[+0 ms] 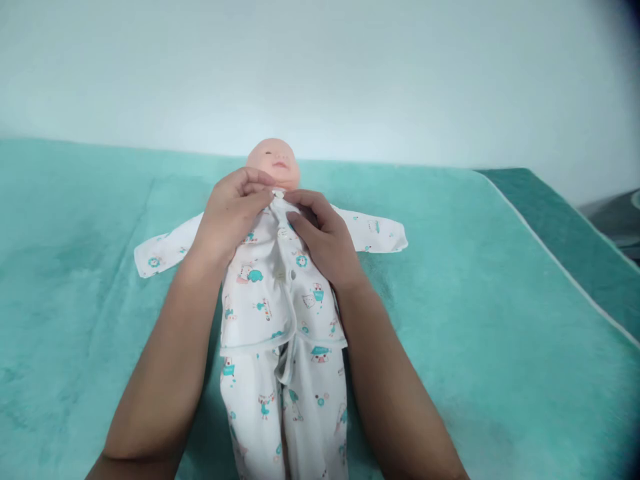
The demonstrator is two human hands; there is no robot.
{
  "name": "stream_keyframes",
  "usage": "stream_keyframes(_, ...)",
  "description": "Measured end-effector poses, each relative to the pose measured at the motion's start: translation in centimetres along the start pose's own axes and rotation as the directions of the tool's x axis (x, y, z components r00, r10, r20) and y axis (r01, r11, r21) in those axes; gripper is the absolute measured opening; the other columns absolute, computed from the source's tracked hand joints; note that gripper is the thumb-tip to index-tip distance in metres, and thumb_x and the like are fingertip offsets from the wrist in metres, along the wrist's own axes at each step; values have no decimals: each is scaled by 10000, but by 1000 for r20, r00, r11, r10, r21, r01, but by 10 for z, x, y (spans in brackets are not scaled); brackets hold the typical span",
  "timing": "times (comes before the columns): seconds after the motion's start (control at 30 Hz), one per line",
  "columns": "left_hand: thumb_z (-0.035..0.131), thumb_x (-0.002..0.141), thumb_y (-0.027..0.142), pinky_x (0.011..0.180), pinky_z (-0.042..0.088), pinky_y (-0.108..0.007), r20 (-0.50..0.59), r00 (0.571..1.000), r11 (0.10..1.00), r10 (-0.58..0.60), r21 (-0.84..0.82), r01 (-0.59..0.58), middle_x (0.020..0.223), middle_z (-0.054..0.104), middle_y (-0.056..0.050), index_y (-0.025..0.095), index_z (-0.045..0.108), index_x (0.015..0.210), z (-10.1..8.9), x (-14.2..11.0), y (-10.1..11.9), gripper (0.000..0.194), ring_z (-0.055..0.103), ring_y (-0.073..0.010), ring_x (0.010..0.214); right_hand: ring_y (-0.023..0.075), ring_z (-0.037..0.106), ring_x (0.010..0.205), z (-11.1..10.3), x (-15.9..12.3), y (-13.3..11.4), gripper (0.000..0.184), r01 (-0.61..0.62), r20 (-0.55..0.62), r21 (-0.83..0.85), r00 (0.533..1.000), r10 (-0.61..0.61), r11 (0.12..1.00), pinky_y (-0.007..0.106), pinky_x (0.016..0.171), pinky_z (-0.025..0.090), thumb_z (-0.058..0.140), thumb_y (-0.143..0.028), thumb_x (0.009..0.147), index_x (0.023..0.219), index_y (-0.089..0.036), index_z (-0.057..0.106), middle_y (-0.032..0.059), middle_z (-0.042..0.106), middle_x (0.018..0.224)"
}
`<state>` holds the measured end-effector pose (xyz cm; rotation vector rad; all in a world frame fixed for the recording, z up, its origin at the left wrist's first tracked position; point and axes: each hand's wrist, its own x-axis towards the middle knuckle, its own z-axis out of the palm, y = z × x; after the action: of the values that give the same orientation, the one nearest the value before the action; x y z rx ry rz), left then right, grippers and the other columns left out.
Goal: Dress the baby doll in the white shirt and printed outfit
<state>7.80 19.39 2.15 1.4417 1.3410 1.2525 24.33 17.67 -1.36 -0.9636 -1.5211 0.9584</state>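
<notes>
A baby doll (pixel 274 155) lies on its back, head away from me, dressed in a white printed jacket (pixel 255 293) and matching trousers (pixel 315 407). Both sleeves stretch out sideways. At the neck, my left hand (pixel 235 210) pinches the collar edge from the left, its fingers closed. My right hand (pixel 323 233) grips the right side of the collar, thumb and fingers on the cloth. A pale button (pixel 279 194) shows between the fingertips, and a second one (pixel 283 233) sits lower down the front. The lower front edges lie partly overlapped.
The doll rests on a teal plush cover (pixel 475 320). A darker green strip with a white border (pixel 560 227) runs along the right. Behind stands a pale wall (pixel 320 73). Something dark and grey (pixel 617 217) lies at the far right edge.
</notes>
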Motion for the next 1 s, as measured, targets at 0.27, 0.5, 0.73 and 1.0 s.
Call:
stream_keyframes(0.27,534,841,79,859,498,-338,-90,954,888,287,397,-230,949,672,-44,186,737,859,4,-11,-6,230,624,-172,882,179,633,1022,-4,-9,-9,135,-22,-121,-143,993,4,989,351,942,511,645,-268,897,1028,-238,662,29,694,1105)
stream_keyframes(0.5,533,874,112,856,491,-322,-101,902,863,421,351,-363,965,704,-36,201,712,904,-11,-61,-10,202,633,-178,961,109,394,569,-14,-34,-51,413,-67,150,-309,981,119,949,277,566,328,637,-490,946,675,-205,513,-44,461,571)
stream_keyframes(0.73,505,758,90,636,402,-267,299,945,901,136,359,-244,741,665,19,200,678,758,-24,-77,16,205,544,-124,683,106,340,568,-8,-44,-76,489,27,294,-564,940,171,825,285,541,245,746,-527,839,638,-205,437,-32,461,590)
stream_keyframes(1.0,642,844,237,651,425,-251,465,882,887,80,371,-276,778,624,11,228,731,875,-39,-77,21,95,555,-130,734,108,337,596,-20,-38,-68,266,-145,358,-383,887,291,912,279,535,252,597,-261,874,658,-203,454,-39,395,616)
